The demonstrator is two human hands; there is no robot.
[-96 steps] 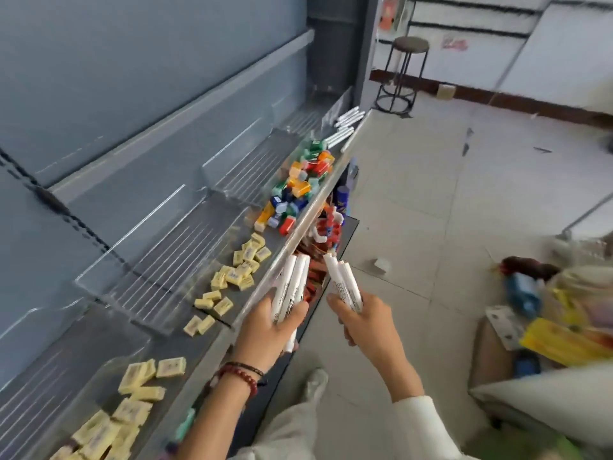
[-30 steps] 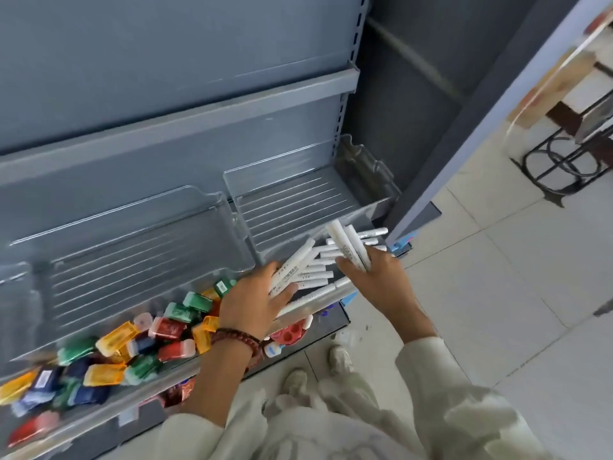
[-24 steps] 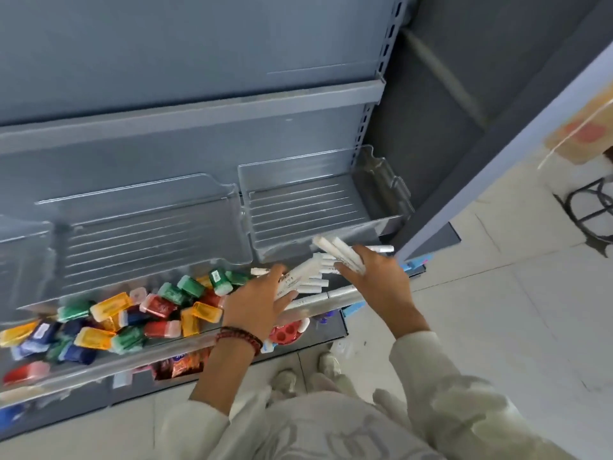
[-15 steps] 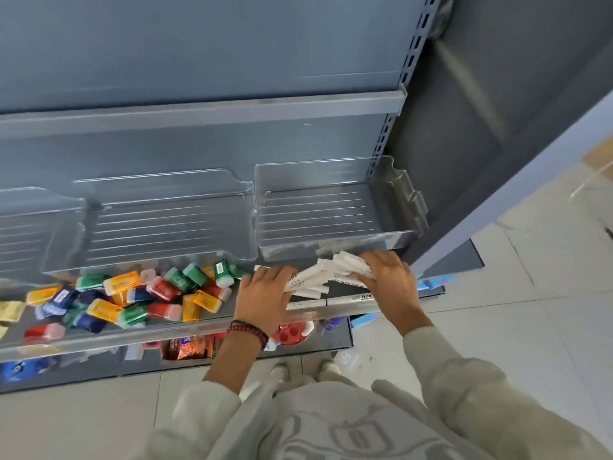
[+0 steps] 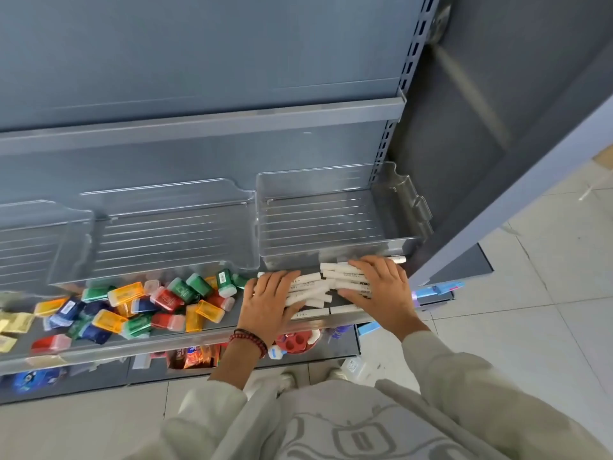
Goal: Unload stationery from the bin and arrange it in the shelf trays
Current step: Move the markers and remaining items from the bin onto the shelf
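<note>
white markers (image 5: 310, 287) mostly covered: left hand (image 5: 268, 303) lies over the frame-left ends, right hand (image 5: 378, 287) over the frame-right ones, so no count. Barrel print too small to read. Leftmost clear tray (image 5: 33, 247) and yellow pieces (image 5: 13, 323) cut off at left edge of frame. Lower shelf (image 5: 149, 375) largely hidden behind shelf lip (image 5: 99, 351): red round item (image 5: 297, 341) and orange packets (image 5: 195, 355) only partly show, blue item (image 5: 30, 381) at lower left is blurred

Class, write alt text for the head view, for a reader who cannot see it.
A person's left hand and right hand rest on white plastic pens piled on a grey metal shelf, before a clear plastic tray, beside small colourful plastic boxes.
</note>
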